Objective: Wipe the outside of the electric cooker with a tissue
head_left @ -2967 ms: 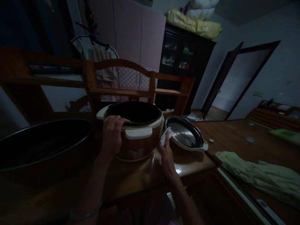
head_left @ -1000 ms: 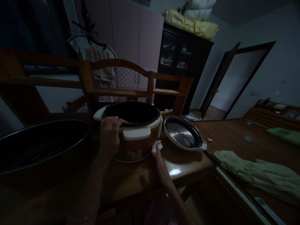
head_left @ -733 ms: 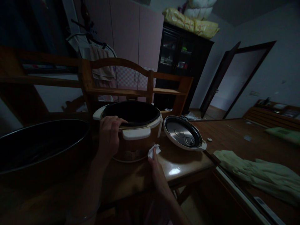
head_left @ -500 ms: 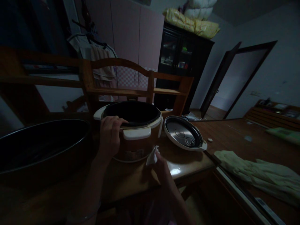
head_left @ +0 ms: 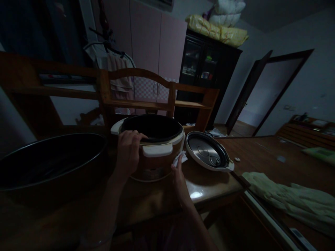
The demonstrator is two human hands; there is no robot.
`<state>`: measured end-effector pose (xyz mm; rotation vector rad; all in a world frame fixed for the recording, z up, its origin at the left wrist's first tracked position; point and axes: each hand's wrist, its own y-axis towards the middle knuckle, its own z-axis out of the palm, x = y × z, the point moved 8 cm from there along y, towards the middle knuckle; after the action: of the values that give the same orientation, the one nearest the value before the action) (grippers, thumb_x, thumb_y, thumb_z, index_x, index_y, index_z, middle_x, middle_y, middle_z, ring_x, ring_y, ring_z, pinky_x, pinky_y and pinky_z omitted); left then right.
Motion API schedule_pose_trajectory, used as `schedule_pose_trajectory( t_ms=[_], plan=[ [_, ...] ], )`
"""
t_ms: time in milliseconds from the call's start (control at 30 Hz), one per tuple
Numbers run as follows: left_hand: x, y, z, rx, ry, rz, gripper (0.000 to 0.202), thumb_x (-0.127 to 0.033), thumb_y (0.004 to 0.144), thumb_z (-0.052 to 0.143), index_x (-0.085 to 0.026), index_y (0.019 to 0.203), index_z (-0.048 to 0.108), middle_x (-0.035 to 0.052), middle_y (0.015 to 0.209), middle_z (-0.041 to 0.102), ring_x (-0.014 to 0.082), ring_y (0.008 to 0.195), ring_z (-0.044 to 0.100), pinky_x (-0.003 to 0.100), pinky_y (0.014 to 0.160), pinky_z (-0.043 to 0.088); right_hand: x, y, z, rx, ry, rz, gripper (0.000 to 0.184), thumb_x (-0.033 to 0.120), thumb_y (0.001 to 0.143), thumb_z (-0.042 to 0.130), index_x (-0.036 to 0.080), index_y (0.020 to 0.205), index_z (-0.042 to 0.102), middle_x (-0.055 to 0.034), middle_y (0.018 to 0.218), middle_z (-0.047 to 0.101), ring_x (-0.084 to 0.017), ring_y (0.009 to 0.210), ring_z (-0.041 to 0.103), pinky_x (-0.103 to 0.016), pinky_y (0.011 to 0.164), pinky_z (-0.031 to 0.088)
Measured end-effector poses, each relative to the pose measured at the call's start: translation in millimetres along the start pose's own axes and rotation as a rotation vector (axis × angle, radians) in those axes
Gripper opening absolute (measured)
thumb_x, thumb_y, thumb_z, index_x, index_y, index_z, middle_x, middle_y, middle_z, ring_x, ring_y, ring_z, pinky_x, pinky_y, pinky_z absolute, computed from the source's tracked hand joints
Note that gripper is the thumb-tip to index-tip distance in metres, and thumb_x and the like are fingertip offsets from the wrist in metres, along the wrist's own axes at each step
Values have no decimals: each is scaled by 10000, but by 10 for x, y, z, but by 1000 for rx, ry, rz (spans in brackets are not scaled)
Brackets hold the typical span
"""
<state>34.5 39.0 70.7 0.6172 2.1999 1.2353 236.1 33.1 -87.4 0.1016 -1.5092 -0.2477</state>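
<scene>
A rice cooker [head_left: 158,162] with a brown body, white rim and dark inside stands on the wooden table [head_left: 209,186]. My left hand [head_left: 128,150] is closed over its near left rim, fingertips curled onto the inner edge. By the cooker's lower right side, my right hand [head_left: 179,176] pinches a crumpled white tissue [head_left: 180,158], which is at or very near the body; contact is hard to tell. To the right lies the cooker's lid [head_left: 208,151], its metal inner face up. A large dark round pan [head_left: 52,158] sits left of my left arm.
Behind the cooker rises a wooden shelf rack [head_left: 138,103]. A pale green cloth [head_left: 285,195] and a small white object [head_left: 237,159] lie on the brown surface at right. A dark glass-door cabinet [head_left: 204,76] stands farther back.
My right hand has moved the tissue up and slightly right along the cooker's side. My left hand stays on the rim. The whole view has shifted slightly.
</scene>
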Motion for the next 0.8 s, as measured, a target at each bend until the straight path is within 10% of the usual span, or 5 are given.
schedule_pose_trajectory(
  t_ms=[800],
  plan=[
    [-10, 6, -12, 4, -12, -32, 512, -288, 1028, 151, -226, 1027, 659, 88, 973, 612, 273, 1001, 535, 488, 999, 372, -102, -847, 467, 159, -84, 31, 832, 503, 1033, 475, 271, 1616, -72, 30, 1703, -51, -179, 1566, -78, -427, 1278, 12]
  ],
)
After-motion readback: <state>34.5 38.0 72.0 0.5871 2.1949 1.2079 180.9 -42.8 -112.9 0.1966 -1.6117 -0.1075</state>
